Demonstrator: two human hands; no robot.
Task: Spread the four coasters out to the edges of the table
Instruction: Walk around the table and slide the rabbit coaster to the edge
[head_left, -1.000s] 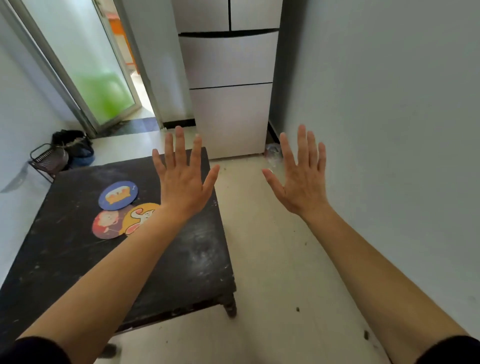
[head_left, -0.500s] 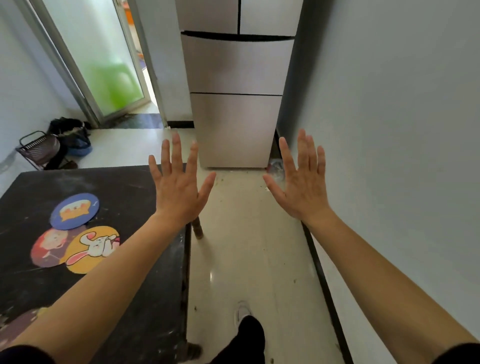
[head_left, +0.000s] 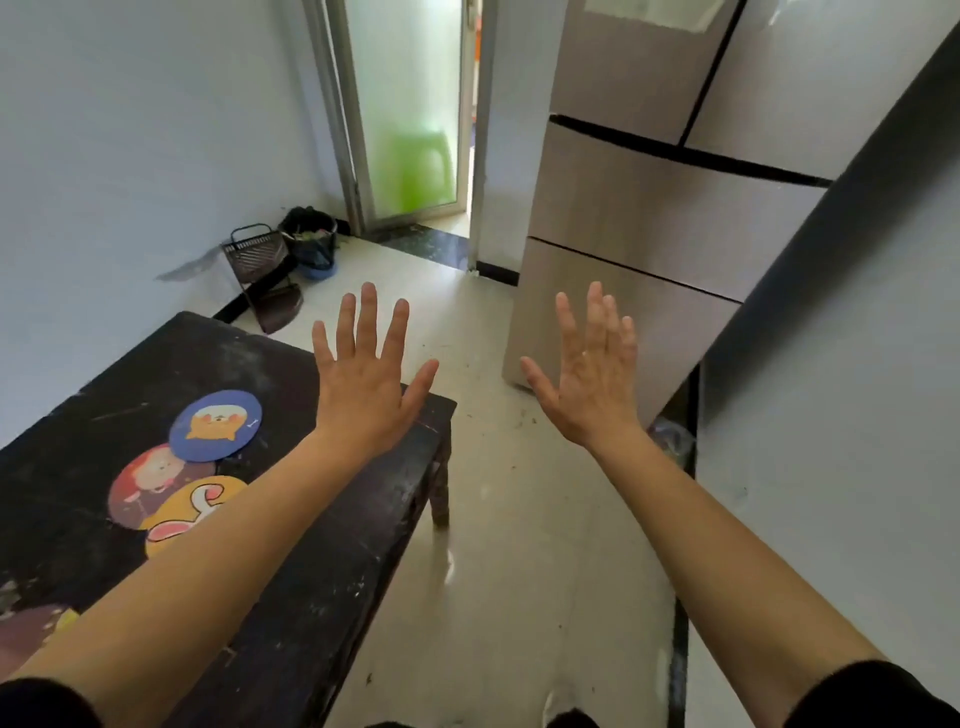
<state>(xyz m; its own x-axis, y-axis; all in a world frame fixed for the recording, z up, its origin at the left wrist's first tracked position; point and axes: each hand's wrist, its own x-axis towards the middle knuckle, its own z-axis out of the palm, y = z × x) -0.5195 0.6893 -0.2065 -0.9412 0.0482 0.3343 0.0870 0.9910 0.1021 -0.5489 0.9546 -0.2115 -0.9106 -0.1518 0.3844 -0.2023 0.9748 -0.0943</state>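
We have both hands raised with palms out and fingers spread, holding nothing: our left hand (head_left: 370, 387) hovers over the far right corner of the black desk (head_left: 332, 545), and our right hand (head_left: 589, 387) is out over the floor, well apart from the desk. The coasters are bunched near the desk's middle: the blue coaster (head_left: 215, 426) overlaps the red coaster (head_left: 153, 483), which tucks under the yellow coaster (head_left: 187, 512), itself partly hidden by our left forearm. What may be the fourth coaster (head_left: 39, 629) shows at the near left, mostly cut off, so we cannot be sure of it. The risk we see is dragging neighbours along: because the discs overlap, sliding one could carry another with it. Pushed too far, a thin disc could slip off the edge onto the floor. Our right hand would also have a long reach across.
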